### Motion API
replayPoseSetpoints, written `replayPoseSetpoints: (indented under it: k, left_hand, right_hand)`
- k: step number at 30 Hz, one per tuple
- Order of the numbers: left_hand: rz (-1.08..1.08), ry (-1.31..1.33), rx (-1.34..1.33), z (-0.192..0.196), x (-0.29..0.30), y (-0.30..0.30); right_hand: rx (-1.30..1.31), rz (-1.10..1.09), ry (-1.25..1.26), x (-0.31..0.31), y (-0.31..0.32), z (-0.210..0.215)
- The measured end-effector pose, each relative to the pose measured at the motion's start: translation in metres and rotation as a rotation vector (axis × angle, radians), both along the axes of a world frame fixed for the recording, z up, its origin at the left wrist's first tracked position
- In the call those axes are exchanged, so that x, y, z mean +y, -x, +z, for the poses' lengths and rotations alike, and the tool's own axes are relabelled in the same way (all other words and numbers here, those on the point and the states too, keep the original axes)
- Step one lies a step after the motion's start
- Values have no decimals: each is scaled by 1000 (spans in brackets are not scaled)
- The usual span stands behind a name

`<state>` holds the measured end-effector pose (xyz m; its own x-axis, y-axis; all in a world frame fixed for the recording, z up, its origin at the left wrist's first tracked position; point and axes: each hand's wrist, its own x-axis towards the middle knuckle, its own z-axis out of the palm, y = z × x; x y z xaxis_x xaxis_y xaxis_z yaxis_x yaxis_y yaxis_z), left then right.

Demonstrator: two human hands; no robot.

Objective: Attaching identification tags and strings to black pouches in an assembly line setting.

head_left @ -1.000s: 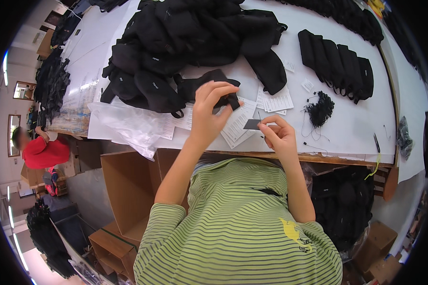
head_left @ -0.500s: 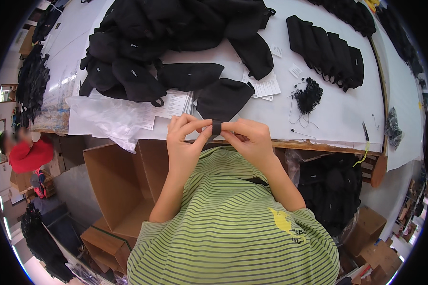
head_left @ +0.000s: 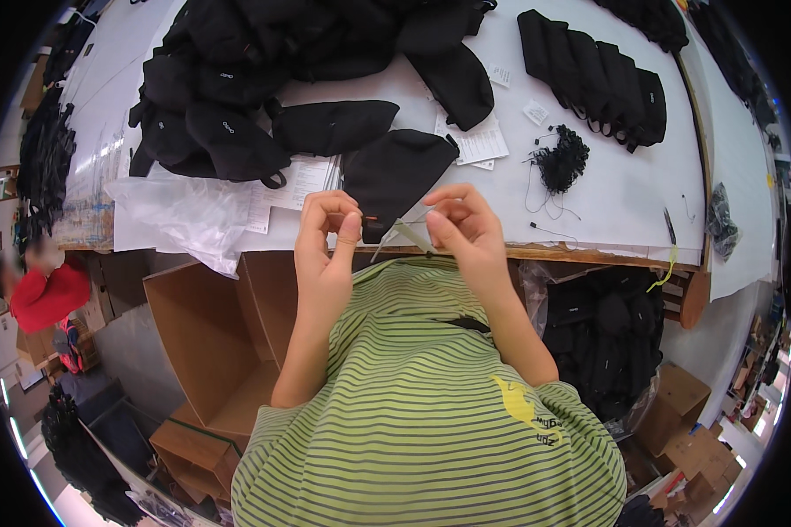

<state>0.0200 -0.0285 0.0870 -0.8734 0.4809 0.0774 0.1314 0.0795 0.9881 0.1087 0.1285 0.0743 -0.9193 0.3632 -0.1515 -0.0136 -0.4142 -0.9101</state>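
A black fabric pouch (head_left: 393, 167) lies at the table's front edge, its narrow end pointing toward me between my hands. My left hand (head_left: 327, 233) is closed beside that end, thumb and fingertips together; a small orange bit shows near the fingertips. On the other side my right hand (head_left: 468, 230) is raised with its fingers curled and thumb near the index finger. Thin pale strands and a pale strip (head_left: 413, 235) hang between the hands. What either pinch holds is too small to tell.
Black pouches (head_left: 246, 70) are heaped at the back left, with a row of them (head_left: 593, 83) at right. A bundle of black strings (head_left: 561, 162), printed papers (head_left: 470, 140), a plastic bag (head_left: 180, 220) and a pointed tool (head_left: 669, 227) lie about. An open carton (head_left: 206, 342) stands below.
My hands have moved apart from their shared pinch on the pouch's black end loop. The loop is released, and pale strands now show between the hands. The view has shifted slightly.
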Motion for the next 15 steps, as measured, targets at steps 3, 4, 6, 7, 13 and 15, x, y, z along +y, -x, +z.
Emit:
replayPoseSetpoints:
  k: [3, 4, 6, 7, 13, 15]
  left_hand:
    - [14, -213, -262, 11, 1, -1]
    - [-133, -332, -433, 12, -2, 4]
    - [-272, -451, -600, 15, -2, 6]
    - [-273, -410, -612, 16, 1, 6]
    - [-241, -257, -480, 21, 10, -3]
    - [-218, -239, -438, 23, 15, -7]
  right_hand:
    - [65, -7, 130, 12, -4, 2]
    - [78, 3, 150, 16, -6, 7]
    - [110, 10, 173, 24, -9, 5]
    - [143, 14, 193, 25, -10, 5]
    - [55, -77, 134, 16, -5, 16]
    - [60, -70, 120, 12, -5, 12]
